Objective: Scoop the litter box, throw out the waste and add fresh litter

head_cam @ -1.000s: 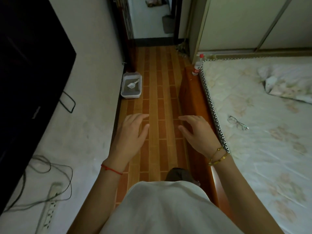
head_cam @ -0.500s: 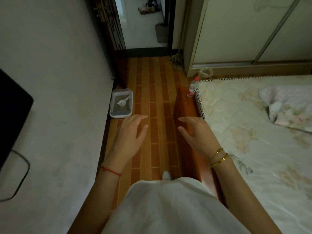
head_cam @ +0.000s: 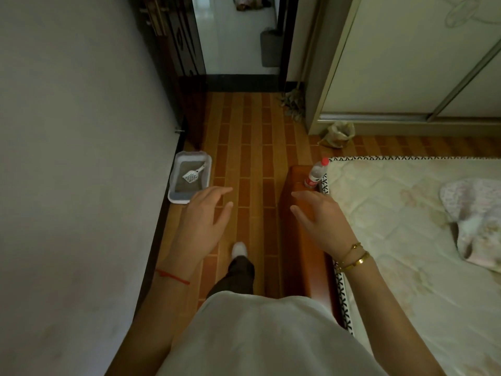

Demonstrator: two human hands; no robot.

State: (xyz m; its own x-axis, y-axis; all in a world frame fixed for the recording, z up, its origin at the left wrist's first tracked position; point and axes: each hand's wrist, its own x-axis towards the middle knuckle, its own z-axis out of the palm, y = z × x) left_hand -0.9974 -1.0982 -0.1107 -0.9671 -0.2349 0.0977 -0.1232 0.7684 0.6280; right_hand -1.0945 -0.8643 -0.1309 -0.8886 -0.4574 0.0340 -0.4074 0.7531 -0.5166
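A white litter box (head_cam: 176,197) with grey litter sits on the wooden floor against the left wall. A white slotted scoop (head_cam: 193,175) lies inside it. My left hand (head_cam: 202,226) hovers in the air with relaxed fingers, its tips overlapping the box's near right corner in the view. My right hand (head_cam: 321,218) is held out the same way above the bed's wooden edge. Neither hand holds anything.
A bed (head_cam: 406,240) with a wooden rail (head_cam: 301,240) fills the right. A red-capped plastic bottle (head_cam: 315,173) stands on the rail's far end. A small open bag (head_cam: 337,134) sits by the wardrobe (head_cam: 406,63). A doorway (head_cam: 238,36) opens ahead. My foot (head_cam: 240,249) steps forward.
I have walked forward along the floor; the litter box, bottle and doorway have come closer. The dark screen and cables on the left have left the view. Both hands stay held out.
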